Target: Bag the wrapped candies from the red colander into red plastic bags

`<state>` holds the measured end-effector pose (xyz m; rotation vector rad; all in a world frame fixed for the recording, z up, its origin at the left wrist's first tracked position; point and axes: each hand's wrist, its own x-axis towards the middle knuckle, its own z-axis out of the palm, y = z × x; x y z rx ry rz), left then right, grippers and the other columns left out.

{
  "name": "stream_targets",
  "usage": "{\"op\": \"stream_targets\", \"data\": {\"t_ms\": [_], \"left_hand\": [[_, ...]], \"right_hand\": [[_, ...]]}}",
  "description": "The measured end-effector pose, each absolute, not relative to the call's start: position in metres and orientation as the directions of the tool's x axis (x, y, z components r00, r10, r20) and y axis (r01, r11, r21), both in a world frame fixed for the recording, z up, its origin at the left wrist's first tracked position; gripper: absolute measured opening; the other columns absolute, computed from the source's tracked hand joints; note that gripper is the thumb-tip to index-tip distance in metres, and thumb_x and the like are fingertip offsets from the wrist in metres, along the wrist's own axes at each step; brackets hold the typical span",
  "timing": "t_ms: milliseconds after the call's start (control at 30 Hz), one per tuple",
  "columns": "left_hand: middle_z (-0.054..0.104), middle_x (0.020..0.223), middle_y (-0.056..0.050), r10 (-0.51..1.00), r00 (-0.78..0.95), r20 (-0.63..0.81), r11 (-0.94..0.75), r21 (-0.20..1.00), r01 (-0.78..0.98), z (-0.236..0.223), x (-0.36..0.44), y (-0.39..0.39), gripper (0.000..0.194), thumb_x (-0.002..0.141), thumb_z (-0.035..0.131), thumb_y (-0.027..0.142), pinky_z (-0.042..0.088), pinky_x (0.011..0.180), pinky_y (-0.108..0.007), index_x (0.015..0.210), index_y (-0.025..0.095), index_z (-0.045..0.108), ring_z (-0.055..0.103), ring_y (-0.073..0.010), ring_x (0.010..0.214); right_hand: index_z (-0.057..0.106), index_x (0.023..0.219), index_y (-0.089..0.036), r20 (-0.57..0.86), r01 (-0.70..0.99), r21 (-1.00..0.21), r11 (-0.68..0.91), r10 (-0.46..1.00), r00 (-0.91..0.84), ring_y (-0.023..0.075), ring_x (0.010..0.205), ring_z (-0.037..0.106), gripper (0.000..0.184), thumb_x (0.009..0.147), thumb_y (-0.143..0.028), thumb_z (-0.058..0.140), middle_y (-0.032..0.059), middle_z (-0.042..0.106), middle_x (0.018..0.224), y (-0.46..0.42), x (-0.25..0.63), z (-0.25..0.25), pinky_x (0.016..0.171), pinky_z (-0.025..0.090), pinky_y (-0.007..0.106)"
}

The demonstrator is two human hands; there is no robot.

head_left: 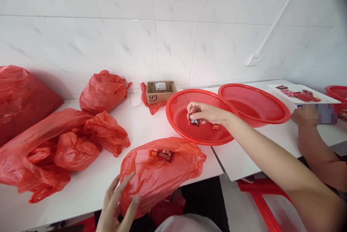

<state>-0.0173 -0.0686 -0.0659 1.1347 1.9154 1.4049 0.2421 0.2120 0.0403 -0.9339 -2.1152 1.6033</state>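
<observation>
My right hand (206, 112) reaches over the near red mesh basket (176, 116), its fingers pinched on small red-wrapped sweets (193, 116). Another wrapped sweet (215, 126) lies on the basket's bottom. My left hand (116, 203) rests with spread fingers against the near edge of a red plastic bag (159, 170) at the table's front. A dark red packet (165, 155) shows through the top of that bag.
A second red basket (282, 110) sits behind the first. Several red plastic bags (62, 145) lie at left, one knotted bag (103, 91) by the wall. A small cardboard box (159, 92) stands at the back. Another person's arm (317, 145) rests at right near a white tray (328, 98).
</observation>
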Motion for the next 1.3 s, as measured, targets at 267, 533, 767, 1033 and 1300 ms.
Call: {"op": "stream_targets", "data": {"t_ms": [267,533,767,1033,1300], "left_hand": [[0.057,0.138,-0.007,0.896,-0.443,0.023,0.116,0.952,0.285,-0.056,-0.017,-0.038,0.05,0.086,0.059,0.037,0.03,0.115,-0.043,0.135,0.026,0.056,0.047,-0.0268,0.133],[0.055,0.141,-0.008,0.871,-0.49,0.023,0.098,0.971,0.219,-0.051,-0.015,-0.036,0.056,0.085,0.059,0.038,0.029,0.115,-0.042,0.139,0.024,0.052,0.045,-0.0263,0.136],[0.052,0.145,-0.008,0.873,-0.487,0.017,0.088,0.978,0.191,-0.054,-0.018,-0.039,0.056,0.086,0.06,0.038,0.026,0.117,-0.042,0.139,0.024,0.052,0.042,-0.0261,0.138],[0.042,0.154,-0.005,0.863,-0.504,0.03,0.061,0.985,0.163,-0.053,-0.016,-0.042,0.065,0.085,0.063,0.042,0.024,0.119,-0.045,0.146,0.032,0.041,0.036,-0.0275,0.142],[0.038,0.156,-0.005,0.837,-0.529,-0.138,0.13,0.99,-0.053,-0.049,-0.012,-0.046,0.08,0.081,0.067,0.05,0.058,0.089,-0.036,0.15,0.042,0.027,0.059,-0.0305,0.122]], "right_hand": [[0.062,0.085,-0.021,-0.055,0.277,-0.864,0.421,0.468,-0.882,0.0149,0.076,0.061,0.007,0.082,-0.027,0.065,0.0005,0.068,0.086,0.114,0.148,0.0,0.07,0.047,0.029],[0.061,0.084,-0.02,-0.11,0.448,-0.77,0.455,0.596,-0.795,0.0194,0.083,0.063,0.011,0.085,-0.03,0.064,0.0054,0.07,0.095,0.135,0.132,-0.025,0.075,0.047,0.032],[0.059,0.086,-0.021,-0.097,0.366,-0.853,0.372,0.576,-0.812,0.0127,0.061,0.058,0.017,0.091,-0.037,0.056,0.0018,0.065,0.08,0.133,0.155,-0.002,0.057,0.047,0.027],[0.054,0.119,-0.021,-0.153,0.885,-0.348,0.311,0.912,-0.381,0.0189,0.089,0.064,0.033,0.091,-0.037,0.057,0.0122,0.062,0.118,0.234,0.25,0.03,0.069,0.049,0.027],[0.053,0.132,-0.02,-0.449,0.964,-0.033,0.263,0.858,-0.249,0.0237,0.105,0.061,0.06,0.078,-0.029,0.078,0.0153,0.054,0.131,0.257,0.303,-0.023,0.083,0.052,0.034]]}}
